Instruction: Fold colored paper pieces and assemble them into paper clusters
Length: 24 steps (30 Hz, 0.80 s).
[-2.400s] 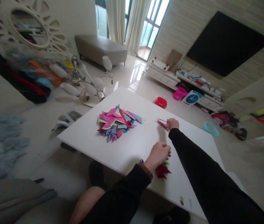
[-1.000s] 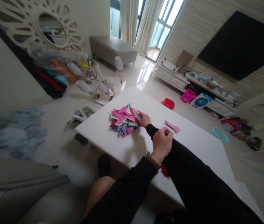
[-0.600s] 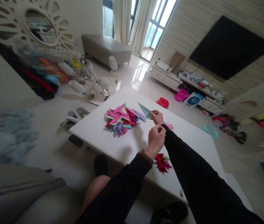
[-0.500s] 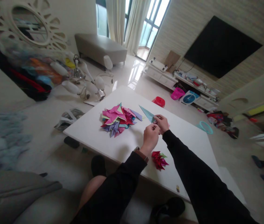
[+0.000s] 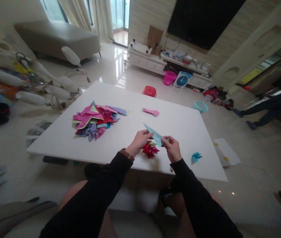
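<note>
A pale blue folded paper piece, long and pointed, is held above the table. My left hand pinches it near its middle, and my right hand grips its wider lower end. Below them, a small cluster of red folded paper with a green tip lies on the table. A large heap of coloured folded papers, mostly pink, red and purple, is to the left. Farther back lies a thin stack of pink folded strips. A small blue folded paper piece rests right of my right hand.
The white table has its near edge close to my knees. Behind it are a red bucket, a pink basket and a light blue basin. A chandelier lies at the left. Another person's legs show at the right.
My right hand has taken a pale blue folded paper from the heap and brought it nearer me. My left hand has joined it on the paper. The view has turned right.
</note>
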Each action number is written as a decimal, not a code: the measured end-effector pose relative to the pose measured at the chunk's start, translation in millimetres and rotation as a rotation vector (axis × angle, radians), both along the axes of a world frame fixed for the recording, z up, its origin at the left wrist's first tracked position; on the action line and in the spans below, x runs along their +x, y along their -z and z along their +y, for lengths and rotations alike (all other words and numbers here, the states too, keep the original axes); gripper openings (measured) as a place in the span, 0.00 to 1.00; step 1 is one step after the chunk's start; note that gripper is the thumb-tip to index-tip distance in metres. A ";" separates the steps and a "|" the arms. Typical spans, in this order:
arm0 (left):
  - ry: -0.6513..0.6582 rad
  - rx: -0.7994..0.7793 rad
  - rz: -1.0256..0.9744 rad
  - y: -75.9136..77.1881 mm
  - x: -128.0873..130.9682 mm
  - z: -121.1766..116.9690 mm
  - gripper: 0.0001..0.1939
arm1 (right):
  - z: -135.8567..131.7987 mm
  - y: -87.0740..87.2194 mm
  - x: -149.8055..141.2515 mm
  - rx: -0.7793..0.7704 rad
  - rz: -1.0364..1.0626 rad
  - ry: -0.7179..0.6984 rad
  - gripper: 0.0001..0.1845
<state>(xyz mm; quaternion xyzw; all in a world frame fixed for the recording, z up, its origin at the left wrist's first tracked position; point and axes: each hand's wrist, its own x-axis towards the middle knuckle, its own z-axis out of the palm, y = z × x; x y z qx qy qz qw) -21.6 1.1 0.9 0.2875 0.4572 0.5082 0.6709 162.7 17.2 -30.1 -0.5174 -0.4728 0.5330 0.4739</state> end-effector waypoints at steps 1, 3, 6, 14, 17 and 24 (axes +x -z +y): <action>-0.013 0.007 0.002 2.0 3.5 1.8 0.10 | 1.2 0.0 1.7 0.002 -0.006 -0.018 0.18; -0.025 0.007 0.032 5.8 8.0 7.2 0.10 | 4.2 -3.5 5.7 0.050 -0.074 -0.038 0.18; -0.004 0.007 0.106 11.6 12.9 15.6 0.12 | 5.5 -14.5 12.5 0.287 -0.372 -0.028 0.13; 0.134 0.042 0.113 18.0 31.9 18.3 0.19 | 0.3 -25.0 21.2 0.665 -0.792 -0.202 0.05; 0.152 0.078 0.134 16.9 34.7 17.1 0.21 | -0.3 -23.9 22.9 0.629 -0.773 -0.191 0.04; 0.197 0.087 0.020 16.5 32.8 13.5 0.21 | -5.7 -27.6 22.1 0.516 -0.662 -0.146 0.11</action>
